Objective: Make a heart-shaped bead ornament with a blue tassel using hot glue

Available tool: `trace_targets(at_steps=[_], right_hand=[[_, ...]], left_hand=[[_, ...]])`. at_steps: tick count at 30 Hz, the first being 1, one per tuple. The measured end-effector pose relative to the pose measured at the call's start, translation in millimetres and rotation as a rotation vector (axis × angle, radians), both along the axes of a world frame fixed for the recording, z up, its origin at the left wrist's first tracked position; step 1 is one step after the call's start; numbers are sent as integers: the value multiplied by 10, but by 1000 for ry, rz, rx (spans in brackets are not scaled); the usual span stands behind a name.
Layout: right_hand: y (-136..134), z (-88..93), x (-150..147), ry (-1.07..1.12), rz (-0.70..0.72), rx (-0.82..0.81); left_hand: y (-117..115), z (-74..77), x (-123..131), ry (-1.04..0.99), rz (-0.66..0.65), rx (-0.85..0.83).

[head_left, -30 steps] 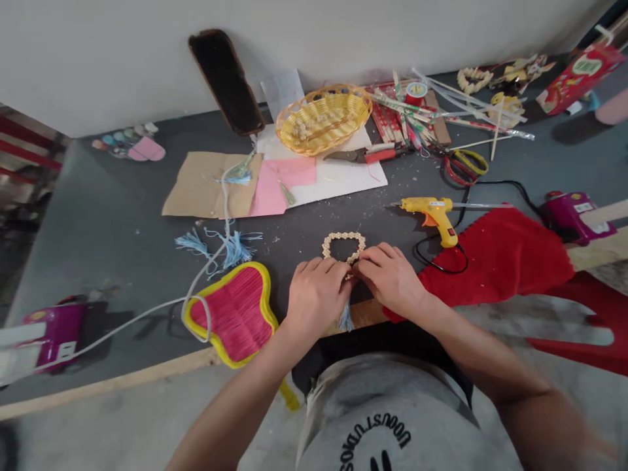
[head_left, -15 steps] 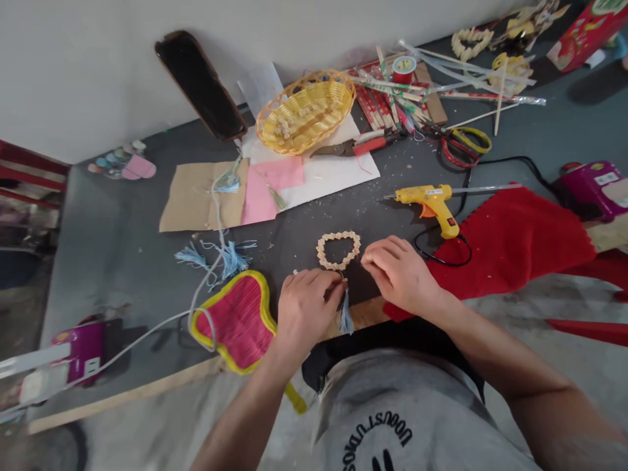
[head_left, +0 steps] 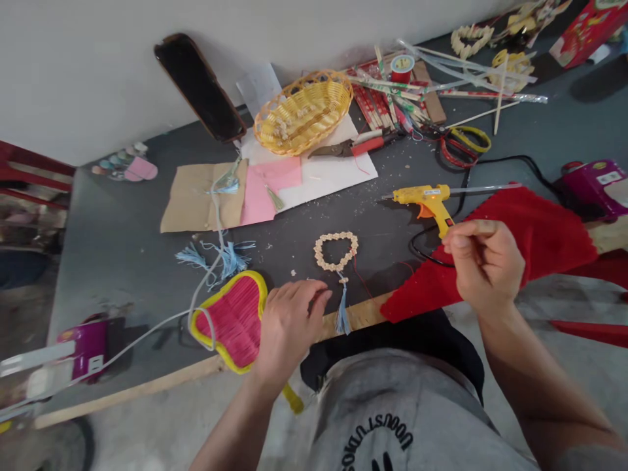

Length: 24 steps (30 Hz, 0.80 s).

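Observation:
A heart-shaped ring of pale beads (head_left: 336,252) lies on the dark table in front of me. From its lower point hangs a light blue tassel (head_left: 343,309), which reaches over the wooden edge. My left hand (head_left: 293,320) rests just left of the tassel, thumb and forefinger apart, with nothing visible in it. A thin red thread (head_left: 363,280) leaves the ring and trails to the right. Raised over the red cloth (head_left: 530,229), my right hand (head_left: 488,265) is closed in a pinch on what appears to be that thread; any needle is too small to see.
A yellow glue gun (head_left: 422,196) lies just beyond my right hand. Farther back are pliers (head_left: 346,145), scissors (head_left: 464,145), a yellow basket (head_left: 304,114) and a phone (head_left: 199,88). At left lie blue tassels (head_left: 230,260) and a pink, yellow-rimmed piece (head_left: 233,320).
My right hand has moved away from the bead ring to the right and up, over the red cloth. My left hand has let go near the tassel and shifted slightly left.

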State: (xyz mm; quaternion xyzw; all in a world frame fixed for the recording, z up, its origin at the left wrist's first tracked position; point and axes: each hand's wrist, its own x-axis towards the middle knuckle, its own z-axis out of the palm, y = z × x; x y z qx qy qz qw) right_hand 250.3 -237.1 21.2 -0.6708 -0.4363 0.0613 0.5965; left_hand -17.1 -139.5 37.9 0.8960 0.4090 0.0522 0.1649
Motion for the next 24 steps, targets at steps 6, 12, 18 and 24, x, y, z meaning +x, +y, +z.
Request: trace_targets(at_steps=[6, 12, 18, 24], right_hand=[[-75, 150, 98, 85, -127, 319], [-186, 321, 67, -113, -51, -4], [60, 25, -318, -581, 449, -467], [465, -93, -643, -736, 316, -637]], left_hand=[[-285, 57, 5, 218, -107, -72], [-358, 59, -15, 31, -283, -235], [218, 235, -79, -113, -118, -79], [869, 108, 242, -60, -65, -44]])
